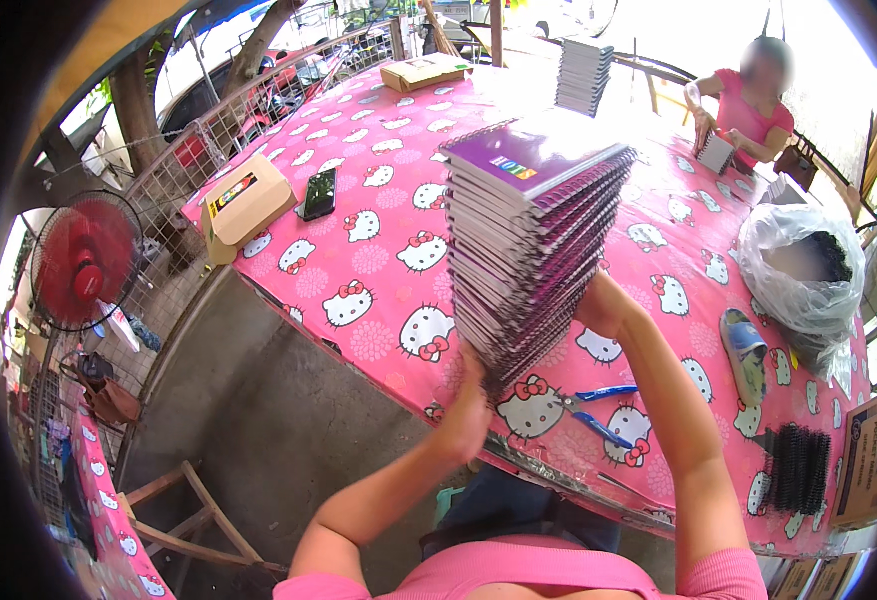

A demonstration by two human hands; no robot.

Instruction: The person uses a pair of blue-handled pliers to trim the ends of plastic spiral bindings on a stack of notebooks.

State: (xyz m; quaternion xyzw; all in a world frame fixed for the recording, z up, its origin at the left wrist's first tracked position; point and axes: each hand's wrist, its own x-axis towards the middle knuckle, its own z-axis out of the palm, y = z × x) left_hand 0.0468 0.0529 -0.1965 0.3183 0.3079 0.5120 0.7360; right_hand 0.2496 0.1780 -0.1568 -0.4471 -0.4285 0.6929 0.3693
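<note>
A person in a pink top stands at a table (378, 300) covered in a pink cartoon-cat cloth and grips a tall stack of purple spiral notebooks (533, 240) from both sides. The stack leans, its top tipped away from the person and its bottom edge near the table's front edge, so it seems to be carried by the squeeze of the two hands rather than resting flat. The left hand (466, 410) presses against the stack's lower left side; its fingers are tucked behind the notebooks, so how far they are spread cannot be told. The right hand (603, 305) clamps the right side higher up, palm against the edges, fingers likewise hidden behind the pile. Just right of the stack's base lie blue-handled pliers (593, 410), and further right a blue and tan sandal (745, 350), a crumpled clear plastic bag (803, 275) and a bundle of black binding coils (798, 468). Left of the stack sit a black phone (319, 192) and a small cardboard box (245, 205). Beyond it, a second, paler stack (583, 75) stands washed out by sunlight, and another person in pink (748, 110) handles a notebook at the far side. A red fan (86, 262) stands off the table's left.
</note>
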